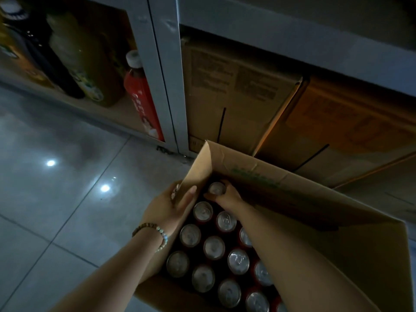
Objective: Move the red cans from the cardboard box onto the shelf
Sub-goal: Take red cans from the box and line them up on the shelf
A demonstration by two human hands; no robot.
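An open cardboard box [315,199] sits on the floor in front of me, packed with several red cans with silver tops [213,247]. My right hand [227,195] reaches into the far left corner of the box, its fingers wrapped around the top of one can [216,188]. My left hand [171,207], with a bead bracelet on the wrist, grips the box's left wall, thumb inside. The grey metal shelf [292,39] runs across the top of the view.
Closed cardboard cartons [236,97] fill the shelf's bottom bay right behind the box. To the left, another bay holds bottles, among them a red one [139,95]. Glossy grey floor tiles [67,188] spread out on the left.
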